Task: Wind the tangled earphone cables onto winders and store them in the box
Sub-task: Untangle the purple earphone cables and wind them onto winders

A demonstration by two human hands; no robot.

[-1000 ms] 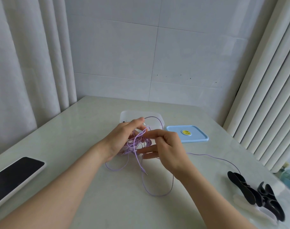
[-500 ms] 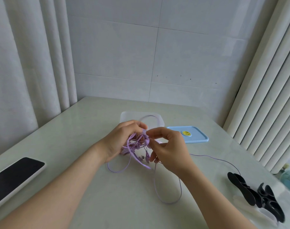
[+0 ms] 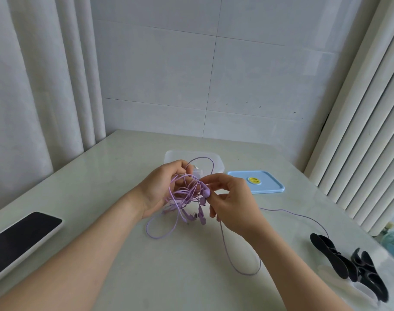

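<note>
Holding the tangled purple cables [image 3: 185, 195], left hand [image 3: 161, 189] gripping the bundle and right hand [image 3: 234, 205] pinching one strand, the person risked tightening knots by pulling hard.

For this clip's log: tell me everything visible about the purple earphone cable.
The purple earphone cable is thin, rubbery-looking cord, bunched in a tangle held above the table. The left hand grips the knot; the right hand pinches an earbud. Loops droop to the tabletop, and one strand trails right toward the black winders.
</note>
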